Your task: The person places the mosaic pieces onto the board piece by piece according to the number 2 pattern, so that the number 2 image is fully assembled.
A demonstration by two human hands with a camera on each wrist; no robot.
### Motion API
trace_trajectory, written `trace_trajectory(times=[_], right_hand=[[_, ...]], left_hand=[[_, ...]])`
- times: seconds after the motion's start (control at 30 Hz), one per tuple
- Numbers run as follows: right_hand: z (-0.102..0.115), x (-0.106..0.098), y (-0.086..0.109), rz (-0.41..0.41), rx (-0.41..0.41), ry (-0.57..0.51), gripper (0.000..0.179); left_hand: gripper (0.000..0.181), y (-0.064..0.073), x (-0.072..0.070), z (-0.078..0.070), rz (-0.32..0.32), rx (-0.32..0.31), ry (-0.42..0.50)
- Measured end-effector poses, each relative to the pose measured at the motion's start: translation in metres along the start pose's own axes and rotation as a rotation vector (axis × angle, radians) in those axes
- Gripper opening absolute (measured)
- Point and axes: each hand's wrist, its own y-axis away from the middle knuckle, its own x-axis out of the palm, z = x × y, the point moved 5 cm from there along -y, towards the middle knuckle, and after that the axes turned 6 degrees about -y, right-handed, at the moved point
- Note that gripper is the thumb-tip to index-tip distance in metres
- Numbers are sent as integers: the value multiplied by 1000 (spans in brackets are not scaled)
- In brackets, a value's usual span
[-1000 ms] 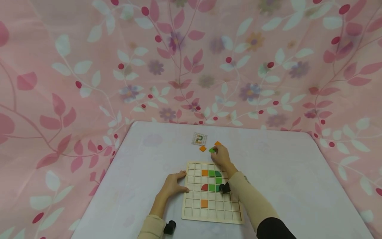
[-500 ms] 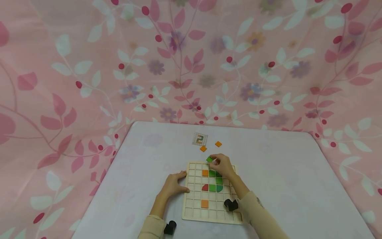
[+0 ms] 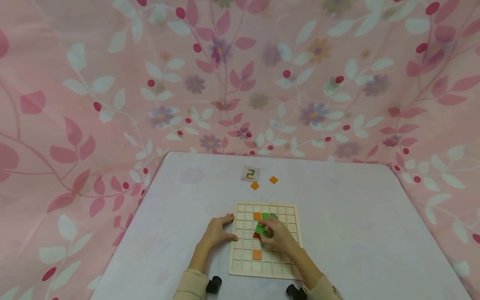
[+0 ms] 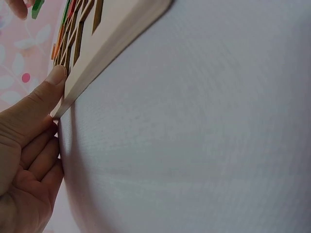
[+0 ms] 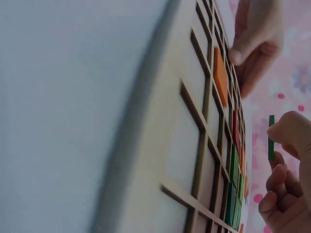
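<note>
A light wooden board (image 3: 243,267) with a raised grid lies flat on the white table. Along its left edge, my left hand (image 3: 217,230) holds it, thumb on the rim and fingers against the side, as the left wrist view shows. Over the board's middle, my right hand (image 3: 280,238) pinches a green square tile (image 5: 271,137) between thumb and fingertips, tilted above the grid. Set in the cells are orange tiles (image 3: 256,254), a green tile (image 3: 265,216), a dark green rounded piece (image 3: 274,216) and a red rounded piece (image 3: 256,236). My right hand partly hides the pieces under it.
Beyond the board lies a small pattern card (image 3: 250,173) printed with a coloured figure on a grid. Two loose orange tiles (image 3: 273,180) rest near it. A pink floral cloth (image 3: 225,104) hangs behind the table's far edge.
My right hand has brought the green square tile from beside the loose orange tiles toward me, over the board's middle. My left hand has stayed at the board's left edge.
</note>
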Motion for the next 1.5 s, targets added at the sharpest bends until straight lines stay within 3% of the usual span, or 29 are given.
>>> trace_trajectory(times=[0.13,0.33,0.6,0.83,1.37,1.5], right_hand=[[7,9,9,38,-25,73,33],[12,19,17,30,-73,146,32],[13,22,21,38,-48,234,27],[17,27,25,-8,-53,290,22],[23,22,31,-15,-54,205,12],[22,22,26,9,-2,194,13]], left_hand=[[78,-1,0,1,0,-3,1],[79,-1,2,2,3,-1,-7],[79,0,1,2,3,1,-16],[79,-1,1,2,-3,7,-16],[78,-1,2,0,-1,1,-29],[79,-1,2,0,-5,8,-24]])
